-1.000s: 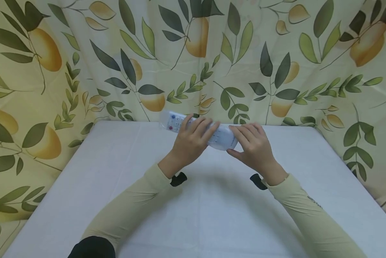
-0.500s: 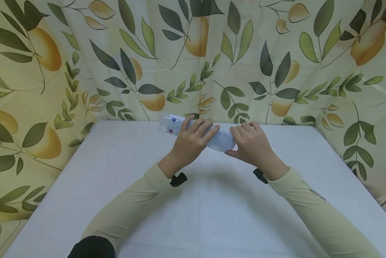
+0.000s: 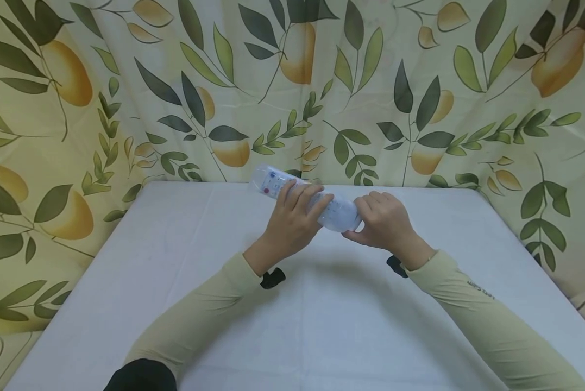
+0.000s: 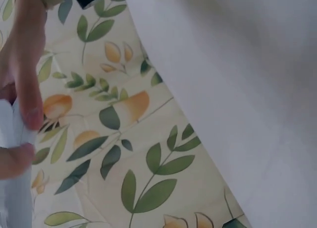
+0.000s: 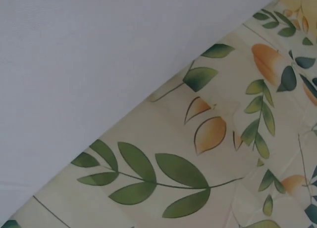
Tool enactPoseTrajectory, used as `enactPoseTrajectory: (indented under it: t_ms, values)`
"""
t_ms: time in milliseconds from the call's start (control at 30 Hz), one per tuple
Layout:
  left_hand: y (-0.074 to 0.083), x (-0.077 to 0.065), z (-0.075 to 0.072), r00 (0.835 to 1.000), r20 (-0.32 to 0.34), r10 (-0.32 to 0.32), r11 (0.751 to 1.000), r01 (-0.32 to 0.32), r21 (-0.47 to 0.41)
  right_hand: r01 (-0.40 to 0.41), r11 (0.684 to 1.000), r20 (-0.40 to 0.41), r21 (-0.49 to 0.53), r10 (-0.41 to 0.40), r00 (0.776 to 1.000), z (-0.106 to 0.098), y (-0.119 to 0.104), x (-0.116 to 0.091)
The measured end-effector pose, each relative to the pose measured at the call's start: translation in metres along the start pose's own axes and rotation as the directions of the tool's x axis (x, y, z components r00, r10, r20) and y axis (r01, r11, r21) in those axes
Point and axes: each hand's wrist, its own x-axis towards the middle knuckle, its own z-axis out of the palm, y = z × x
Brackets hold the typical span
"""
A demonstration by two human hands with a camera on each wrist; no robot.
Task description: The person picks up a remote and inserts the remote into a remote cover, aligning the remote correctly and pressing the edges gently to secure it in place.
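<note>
A whitish remote control (image 3: 340, 214) in what looks like a clear plastic sleeve is held slantwise over the far part of the table. Blue and red buttons show near its left end, where clear film reaches past the buttons. My left hand (image 3: 292, 225) grips its middle from above, fingers laid across the front. My right hand (image 3: 384, 221) pinches the rounded right end between thumb and curled fingers. In the left wrist view, the remote's pale edge runs down the left side, with my left thumb (image 4: 16, 161) on it and my right hand (image 4: 28, 64) above. The right wrist view shows neither hand.
The table (image 3: 297, 326) has a white cover. A curtain (image 3: 272, 125) printed with leaves and fruit hangs behind it and along both sides. Small black devices sit at my left wrist (image 3: 273, 278) and right wrist (image 3: 397, 266).
My right fingers have curled in more tightly at the remote's right end. Both hands and the remote have shifted slightly to the right, and its left end has tipped up a little.
</note>
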Motion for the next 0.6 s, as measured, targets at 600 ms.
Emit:
enactPoseTrajectory:
  t_ms: [600]
  values:
    - [0.017, 0.006, 0.006, 0.999, 0.008, 0.046, 0.993, -0.046, 0.112, -0.156, 0.988, -0.103, 0.019, 0.158, 0.982, 0.001, -0.010, 0.007]
